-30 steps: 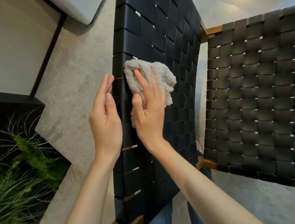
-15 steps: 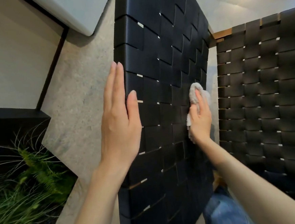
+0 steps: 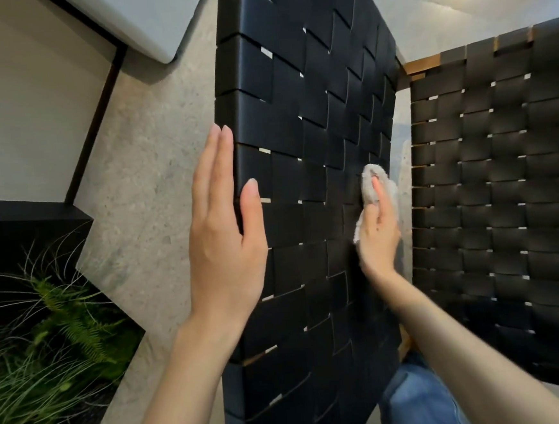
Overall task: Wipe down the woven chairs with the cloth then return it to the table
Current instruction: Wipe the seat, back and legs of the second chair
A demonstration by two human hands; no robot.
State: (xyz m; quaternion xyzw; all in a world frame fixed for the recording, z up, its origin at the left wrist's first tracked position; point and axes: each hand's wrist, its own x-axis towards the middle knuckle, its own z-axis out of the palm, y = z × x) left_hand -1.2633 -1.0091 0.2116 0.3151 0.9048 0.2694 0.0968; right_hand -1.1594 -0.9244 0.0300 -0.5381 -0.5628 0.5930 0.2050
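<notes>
Left hand (image 3: 223, 243), fingers straight, rests against the woven chair back's (image 3: 297, 110) edge; to its right, the right hand (image 3: 378, 234), seemingly flat-fingered, presses the cloth (image 3: 367, 190).

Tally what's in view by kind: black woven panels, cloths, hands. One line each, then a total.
Black woven panels: 2, near panel, far panel
Cloths: 1, cloth
Hands: 2, left hand, right hand
Total: 5

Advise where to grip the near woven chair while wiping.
Grip the chair by its left edge, coming from the left: that edge is free and straight, the left hand lies flat along it, clear of the right hand pressing the cloth.
</notes>
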